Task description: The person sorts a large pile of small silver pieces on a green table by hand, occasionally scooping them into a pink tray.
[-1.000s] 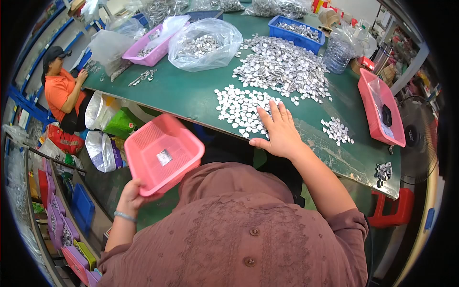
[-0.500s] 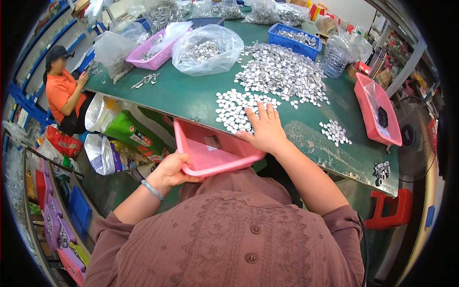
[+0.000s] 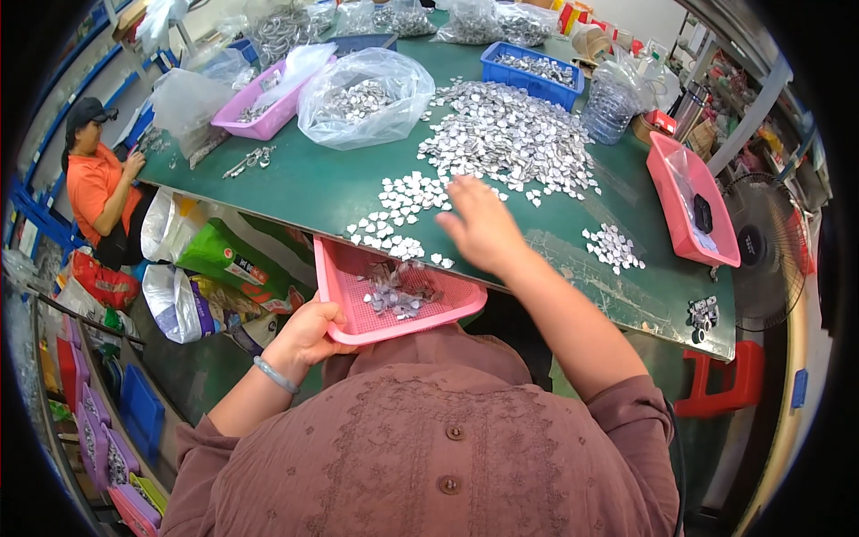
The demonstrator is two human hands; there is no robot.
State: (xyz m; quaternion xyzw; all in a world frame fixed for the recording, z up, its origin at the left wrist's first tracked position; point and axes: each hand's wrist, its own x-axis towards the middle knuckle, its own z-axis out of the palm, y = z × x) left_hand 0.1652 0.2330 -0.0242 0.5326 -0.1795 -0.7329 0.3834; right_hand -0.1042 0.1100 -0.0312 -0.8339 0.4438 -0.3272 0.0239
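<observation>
My left hand [image 3: 309, 333] grips the near corner of a pink mesh tray [image 3: 353, 313] and holds it tucked under the front edge of the green table [image 3: 295, 188]. Several small silver metal pieces [image 3: 398, 294] lie inside the tray. My right hand [image 3: 480, 225] is flat and blurred on the tabletop, fingers apart, just right of a patch of loose silver pieces [image 3: 398, 210] near the table's edge. Behind it spreads a big heap of the same pieces [image 3: 510, 134].
A small cluster of pieces [image 3: 613, 248] lies to the right, beside a pink tray [image 3: 684, 215]. Farther back are a clear bag of parts [image 3: 362, 98], a purple tray [image 3: 259, 116] and a blue bin [image 3: 532, 72]. A person in orange [image 3: 98, 188] sits at left. A fan [image 3: 769, 251] stands right.
My left hand brought the pink tray up from my lap to under the table's edge. My right hand swept pieces off the edge; several now lie in the tray.
</observation>
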